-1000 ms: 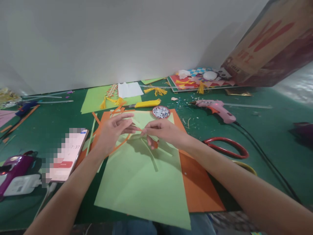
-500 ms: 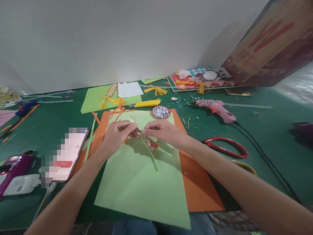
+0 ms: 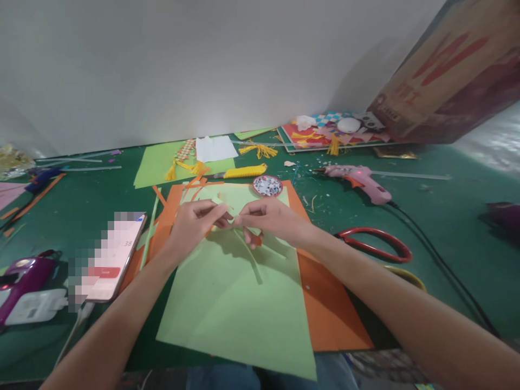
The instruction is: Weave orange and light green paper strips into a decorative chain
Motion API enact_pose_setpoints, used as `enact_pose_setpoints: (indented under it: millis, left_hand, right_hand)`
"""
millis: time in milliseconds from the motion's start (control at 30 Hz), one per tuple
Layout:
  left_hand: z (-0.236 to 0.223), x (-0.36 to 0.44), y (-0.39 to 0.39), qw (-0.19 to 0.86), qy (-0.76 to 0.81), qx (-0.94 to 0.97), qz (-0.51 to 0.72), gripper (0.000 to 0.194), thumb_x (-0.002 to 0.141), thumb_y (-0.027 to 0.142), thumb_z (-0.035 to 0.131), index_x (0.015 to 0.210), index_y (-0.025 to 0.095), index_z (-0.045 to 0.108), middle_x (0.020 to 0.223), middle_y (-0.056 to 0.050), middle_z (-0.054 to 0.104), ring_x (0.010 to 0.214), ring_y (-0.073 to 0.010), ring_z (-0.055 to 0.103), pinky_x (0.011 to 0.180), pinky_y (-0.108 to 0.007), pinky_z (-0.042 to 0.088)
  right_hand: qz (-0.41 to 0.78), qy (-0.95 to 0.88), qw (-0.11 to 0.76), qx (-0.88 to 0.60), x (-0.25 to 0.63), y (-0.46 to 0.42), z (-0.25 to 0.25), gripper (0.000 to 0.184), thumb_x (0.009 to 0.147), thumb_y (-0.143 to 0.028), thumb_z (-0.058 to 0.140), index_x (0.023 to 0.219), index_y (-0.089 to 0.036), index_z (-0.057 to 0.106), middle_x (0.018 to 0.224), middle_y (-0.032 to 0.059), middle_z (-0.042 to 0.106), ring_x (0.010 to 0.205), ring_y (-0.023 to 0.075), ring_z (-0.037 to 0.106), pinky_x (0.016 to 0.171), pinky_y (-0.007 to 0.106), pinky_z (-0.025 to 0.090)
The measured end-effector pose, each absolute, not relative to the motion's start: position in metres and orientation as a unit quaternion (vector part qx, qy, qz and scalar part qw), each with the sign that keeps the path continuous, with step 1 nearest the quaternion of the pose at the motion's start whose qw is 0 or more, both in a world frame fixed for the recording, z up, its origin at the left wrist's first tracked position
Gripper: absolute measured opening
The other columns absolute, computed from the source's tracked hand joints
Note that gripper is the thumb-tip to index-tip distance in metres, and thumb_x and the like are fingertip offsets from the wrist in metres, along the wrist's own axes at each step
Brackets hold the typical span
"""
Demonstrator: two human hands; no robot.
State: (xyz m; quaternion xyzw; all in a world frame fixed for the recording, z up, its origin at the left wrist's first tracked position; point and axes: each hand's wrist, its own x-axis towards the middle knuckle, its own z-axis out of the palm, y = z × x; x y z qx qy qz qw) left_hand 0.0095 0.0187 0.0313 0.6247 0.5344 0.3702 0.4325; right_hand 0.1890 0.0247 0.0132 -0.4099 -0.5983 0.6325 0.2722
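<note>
My left hand (image 3: pixel 203 219) pinches light green paper strips between thumb and fingers, above the sheets. Close to its fingertips, my right hand (image 3: pixel 266 219) is closed on the same strips. The loose ends of the paper strips (image 3: pixel 251 259) hang down toward me over a light green paper sheet (image 3: pixel 235 314). A small orange paper piece (image 3: pixel 257 239) shows by the curled fingers of my right hand. Where the strips cross is mostly hidden by my fingers. An orange paper sheet (image 3: pixel 333 314) lies beneath the green one.
Right of the sheets lie red-handled scissors (image 3: pixel 377 244) and a pink glue gun (image 3: pixel 359 181) with its cord. A yellow utility knife (image 3: pixel 246 171) and a round dish of beads (image 3: pixel 268 186) lie beyond my hands. At left is a charging phone (image 3: pixel 114 254).
My hands stay nearly in the same place, fingertips together. The green strips shift only slightly between them.
</note>
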Motion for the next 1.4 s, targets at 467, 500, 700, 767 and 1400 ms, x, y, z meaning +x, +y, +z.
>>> enact_pose_setpoints:
  millis: [467,500,700,767,1400]
  left_hand:
    - [0.024,0.000,0.028,0.409,0.532,0.590,0.448,0.025,0.075,0.037,0.064,0.064,0.015,0.067,0.062,-0.003,0.068,0.056,-0.0140,0.064,0.062,-0.026,0.055]
    - [0.024,-0.001,0.028,0.405,0.533,0.591,0.450,0.025,0.075,0.037,0.064,0.064,0.015,0.067,0.061,-0.003,0.068,0.056,-0.0141,0.064,0.062,-0.027,0.055]
    - [0.020,-0.002,0.030,0.399,0.526,0.586,0.470,0.025,0.074,0.038,0.064,0.063,0.016,0.066,0.061,-0.003,0.068,0.055,-0.0152,0.065,0.063,-0.029,0.056]
    - [0.019,-0.003,0.030,0.395,0.525,0.586,0.474,0.025,0.075,0.039,0.064,0.063,0.016,0.066,0.061,-0.003,0.068,0.055,-0.0153,0.065,0.063,-0.029,0.055]
    - [0.023,0.000,0.027,0.399,0.527,0.593,0.460,0.024,0.075,0.032,0.064,0.058,0.016,0.065,0.054,0.000,0.065,0.052,-0.0120,0.062,0.059,-0.024,0.053]
  right_hand:
    - [0.629,-0.593,0.301,-0.402,0.190,0.027,0.014,0.026,0.074,-0.035,0.067,0.060,-0.015,0.057,0.053,-0.0014,0.062,0.044,0.0070,0.058,0.045,0.020,0.035]
    - [0.627,-0.594,0.301,-0.404,0.190,0.027,0.014,0.028,0.073,-0.036,0.068,0.059,-0.015,0.057,0.053,-0.0014,0.062,0.044,0.0070,0.058,0.044,0.020,0.034]
    - [0.621,-0.596,0.311,-0.403,0.190,0.027,0.013,0.033,0.069,-0.038,0.072,0.055,-0.016,0.053,0.048,-0.0030,0.059,0.040,0.0054,0.052,0.041,0.019,0.030]
    - [0.620,-0.591,0.313,-0.410,0.189,0.028,0.013,0.032,0.067,-0.038,0.074,0.055,-0.016,0.053,0.046,-0.0038,0.057,0.039,0.0051,0.050,0.042,0.020,0.033]
    - [0.581,-0.645,0.256,-0.426,0.192,0.026,0.016,0.037,0.068,-0.040,0.071,0.056,-0.018,0.043,0.037,-0.0081,0.044,0.037,0.0044,0.037,0.042,0.020,0.023]
